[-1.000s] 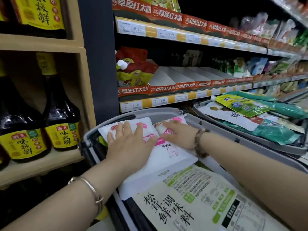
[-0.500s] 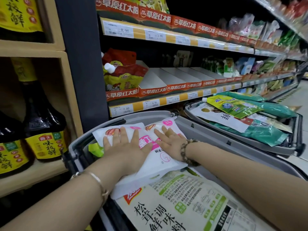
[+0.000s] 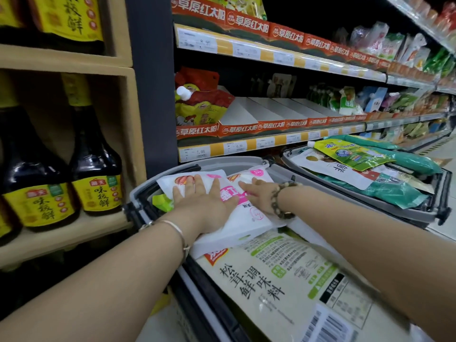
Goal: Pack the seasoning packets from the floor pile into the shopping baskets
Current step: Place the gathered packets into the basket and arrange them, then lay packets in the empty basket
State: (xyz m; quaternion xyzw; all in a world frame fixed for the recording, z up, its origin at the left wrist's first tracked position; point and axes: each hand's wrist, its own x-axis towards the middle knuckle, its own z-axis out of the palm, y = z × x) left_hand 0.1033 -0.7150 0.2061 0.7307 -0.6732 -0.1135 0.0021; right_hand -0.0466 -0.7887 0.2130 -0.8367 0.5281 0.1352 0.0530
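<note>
Both flat open, left hand [image 3: 200,202] and right hand [image 3: 259,196] press packets [image 3: 249,219] at 12 o'clock in the basket [image 3: 222,162], so the slippery stack might slide out.

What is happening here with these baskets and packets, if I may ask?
A person is packing seasoning packets into shopping baskets in a shop aisle. The left hand and the right hand lie flat on the white and pink packets at the far end of the near basket. A large pale packet lies nearer in it. The second basket beyond holds green packets heaped to its rim.
</note>
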